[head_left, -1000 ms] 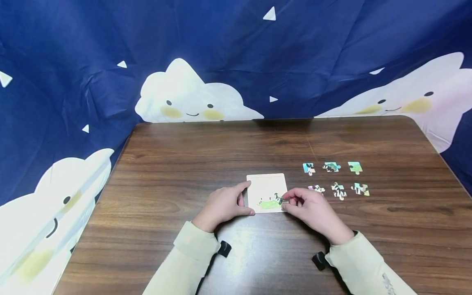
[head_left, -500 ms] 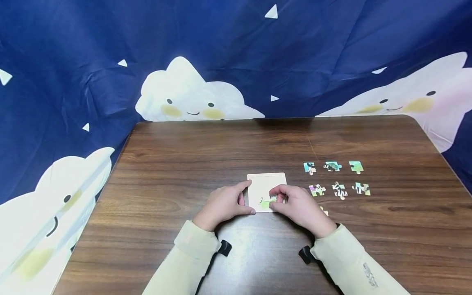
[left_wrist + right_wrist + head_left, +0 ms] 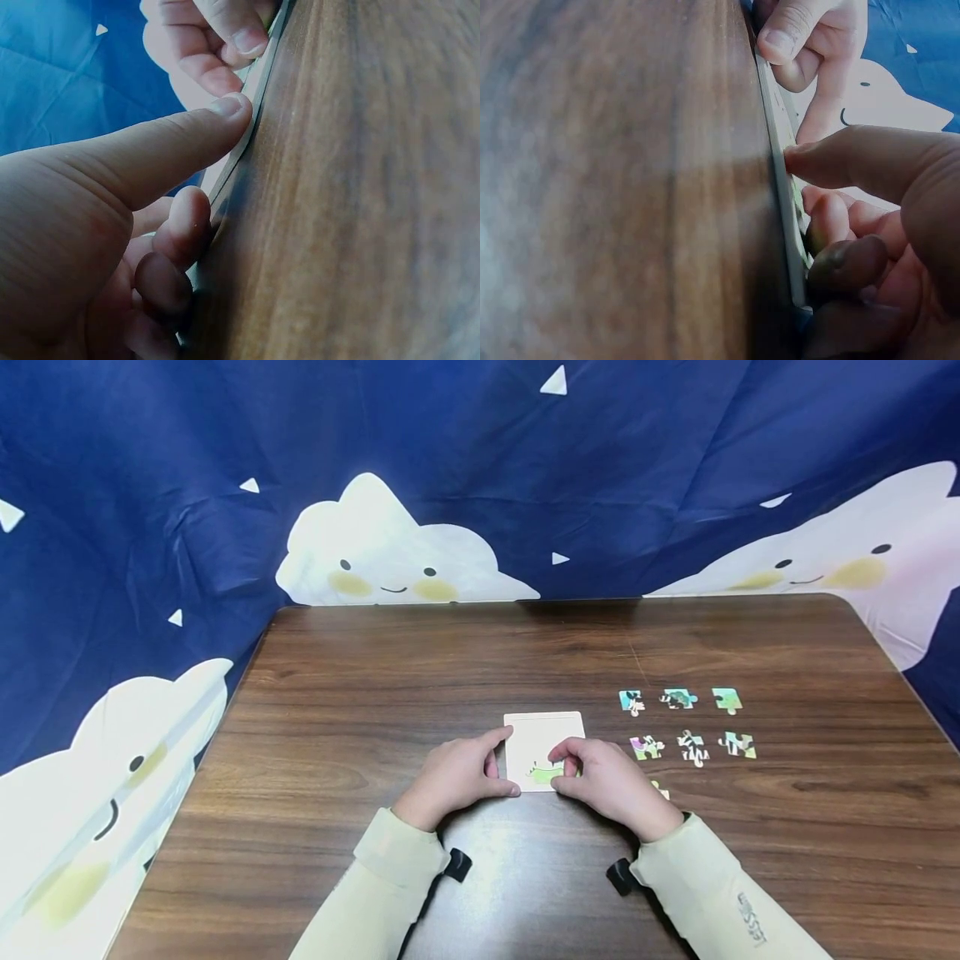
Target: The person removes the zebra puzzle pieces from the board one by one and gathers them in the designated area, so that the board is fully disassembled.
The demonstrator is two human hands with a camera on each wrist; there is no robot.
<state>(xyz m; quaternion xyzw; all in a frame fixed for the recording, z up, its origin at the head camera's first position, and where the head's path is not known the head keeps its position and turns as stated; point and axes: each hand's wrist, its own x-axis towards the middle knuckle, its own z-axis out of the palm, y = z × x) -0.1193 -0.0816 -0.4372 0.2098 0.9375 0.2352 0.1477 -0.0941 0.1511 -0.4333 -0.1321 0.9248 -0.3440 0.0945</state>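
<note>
A small white puzzle board lies flat on the table. My left hand holds its left side, index finger near the top-left corner and thumb at the bottom-left corner. Inside the board's lower part shows a green and white puzzle piece. Over the lower right of the board, my right hand has thumb and index finger around a puzzle piece, mostly hidden by the fingers. In the right wrist view the right thumb touches down at the board's near edge, its other fingers curled beyond.
Several loose puzzle pieces lie to the right in two rows, among them a green one and a striped one. Another piece is partly covered by my right hand. A blue curtain hangs behind the wooden table.
My right hand has moved left from the board's right edge to over its lower part, bringing the puzzle piece along. Another piece near the right wrist has come into view. The left hand stays put.
</note>
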